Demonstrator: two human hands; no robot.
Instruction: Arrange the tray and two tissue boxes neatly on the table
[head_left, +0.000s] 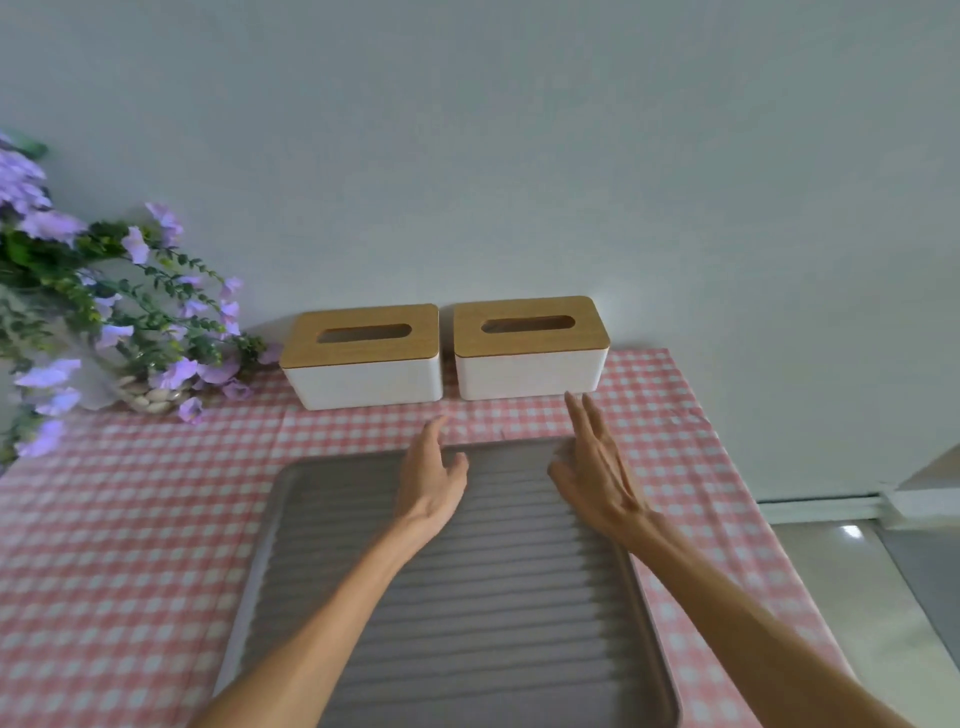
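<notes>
Two white tissue boxes with wooden slotted lids stand side by side against the wall, the left box and the right box, with a narrow gap between them. A grey ribbed tray lies on the pink checked tablecloth in front of them. My left hand hovers over the tray's far edge, fingers apart, holding nothing. My right hand is also over the far edge, fingers stretched toward the right box, a little short of it.
A bunch of purple flowers with green leaves in a vase of pebbles stands at the back left of the table. The table's right edge drops to a shiny floor. A pale wall rises behind the boxes.
</notes>
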